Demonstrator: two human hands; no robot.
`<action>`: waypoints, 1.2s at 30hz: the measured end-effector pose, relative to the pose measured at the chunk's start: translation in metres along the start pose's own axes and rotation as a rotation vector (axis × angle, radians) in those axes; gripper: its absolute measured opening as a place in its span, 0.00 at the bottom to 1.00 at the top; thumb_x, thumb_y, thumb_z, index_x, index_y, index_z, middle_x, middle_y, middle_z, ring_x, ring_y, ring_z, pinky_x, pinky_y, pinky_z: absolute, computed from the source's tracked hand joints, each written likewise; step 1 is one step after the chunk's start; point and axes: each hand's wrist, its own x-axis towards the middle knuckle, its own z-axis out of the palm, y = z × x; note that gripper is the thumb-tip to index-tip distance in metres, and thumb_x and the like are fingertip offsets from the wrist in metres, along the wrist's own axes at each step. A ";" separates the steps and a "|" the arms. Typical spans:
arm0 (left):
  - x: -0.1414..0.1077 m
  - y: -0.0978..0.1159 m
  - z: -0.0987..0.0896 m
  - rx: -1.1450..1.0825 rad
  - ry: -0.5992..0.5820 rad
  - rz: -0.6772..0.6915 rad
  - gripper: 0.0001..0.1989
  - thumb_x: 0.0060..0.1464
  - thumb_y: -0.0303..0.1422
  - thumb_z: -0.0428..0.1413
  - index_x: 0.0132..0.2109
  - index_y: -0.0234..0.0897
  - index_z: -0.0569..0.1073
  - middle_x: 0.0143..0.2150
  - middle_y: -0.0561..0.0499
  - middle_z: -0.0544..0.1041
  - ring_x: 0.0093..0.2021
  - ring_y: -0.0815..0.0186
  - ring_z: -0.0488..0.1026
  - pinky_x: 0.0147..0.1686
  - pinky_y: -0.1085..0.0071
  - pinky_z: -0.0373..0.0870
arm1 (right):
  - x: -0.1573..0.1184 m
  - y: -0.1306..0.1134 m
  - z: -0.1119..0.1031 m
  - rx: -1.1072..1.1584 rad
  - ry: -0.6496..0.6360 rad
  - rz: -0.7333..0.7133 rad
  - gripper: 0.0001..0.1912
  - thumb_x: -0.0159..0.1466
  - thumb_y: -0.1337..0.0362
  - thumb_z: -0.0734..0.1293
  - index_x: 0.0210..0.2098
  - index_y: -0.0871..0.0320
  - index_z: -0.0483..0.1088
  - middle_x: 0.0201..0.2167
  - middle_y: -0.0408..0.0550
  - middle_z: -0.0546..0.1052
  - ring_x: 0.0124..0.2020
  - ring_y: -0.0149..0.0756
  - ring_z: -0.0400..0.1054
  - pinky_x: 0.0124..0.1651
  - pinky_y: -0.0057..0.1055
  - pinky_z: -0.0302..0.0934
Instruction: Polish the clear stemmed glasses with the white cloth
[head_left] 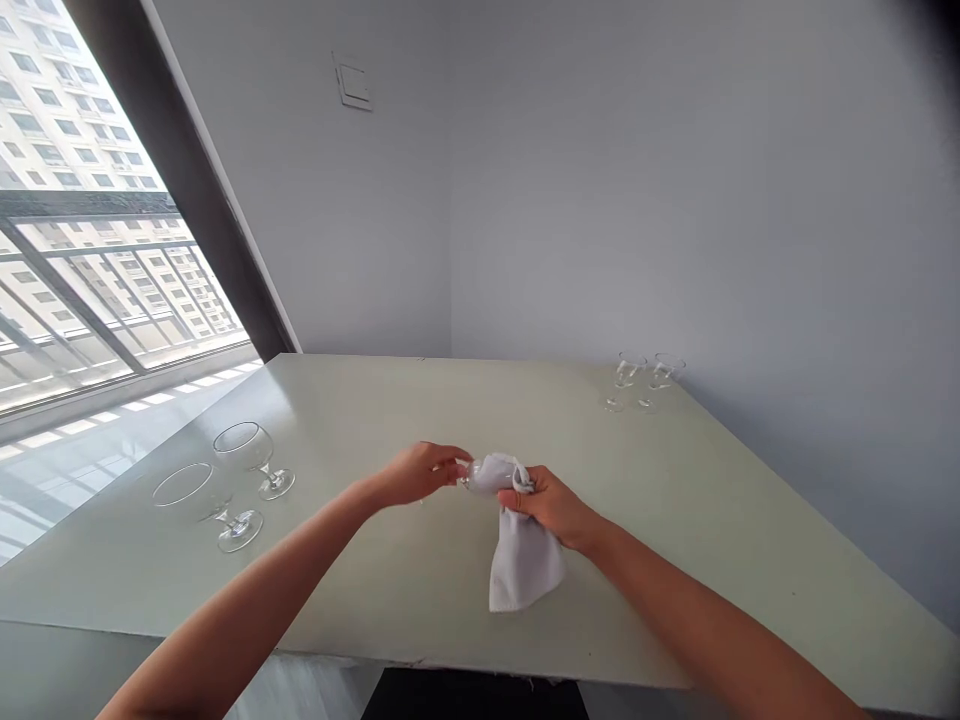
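Observation:
My left hand (420,474) grips the clear end of a glass (469,474) that pokes out of a white cloth (525,558). My right hand (551,506) is shut on the cloth, bunched around the glass, and the cloth's loose end hangs down onto the table. Most of the glass is hidden inside the cloth, so I cannot tell its shape there. Two clear wine glasses (253,458) (202,505) lie tilted on their sides to the left of my left hand, apart from it.
A pale green table (420,395) fills the lower view, its far corner meeting grey walls. Two small stemmed glasses (643,382) stand at the far right. A large window (105,220) with a railing runs along the left side, and a wall switch (352,85) sits above.

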 end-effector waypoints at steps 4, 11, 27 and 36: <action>-0.001 0.004 0.013 0.631 0.433 0.196 0.17 0.55 0.38 0.50 0.51 0.39 0.66 0.38 0.45 0.74 0.43 0.61 0.67 0.51 0.55 0.55 | 0.005 0.006 0.009 0.491 0.226 0.161 0.17 0.46 0.57 0.72 0.32 0.57 0.67 0.17 0.36 0.62 0.18 0.26 0.56 0.25 0.27 0.54; 0.000 -0.010 0.003 0.465 0.299 0.267 0.16 0.56 0.43 0.47 0.43 0.39 0.72 0.23 0.52 0.70 0.26 0.69 0.65 0.34 0.70 0.61 | -0.020 -0.010 0.022 0.071 -0.075 -0.011 0.13 0.50 0.57 0.70 0.25 0.59 0.64 0.17 0.37 0.58 0.20 0.25 0.51 0.24 0.26 0.46; -0.008 0.014 0.008 0.697 0.373 0.249 0.19 0.56 0.43 0.45 0.45 0.35 0.69 0.27 0.48 0.72 0.31 0.65 0.68 0.42 0.63 0.60 | -0.014 -0.005 0.026 0.287 0.078 0.085 0.14 0.50 0.54 0.68 0.30 0.56 0.65 0.18 0.37 0.59 0.19 0.27 0.53 0.24 0.27 0.51; -0.021 0.015 -0.004 -0.302 -0.188 -0.056 0.27 0.56 0.49 0.39 0.20 0.34 0.63 0.18 0.54 0.61 0.19 0.75 0.53 0.21 0.75 0.52 | -0.016 -0.015 0.003 -0.970 -0.233 -0.521 0.11 0.56 0.69 0.60 0.36 0.53 0.71 0.32 0.45 0.75 0.26 0.31 0.62 0.28 0.27 0.50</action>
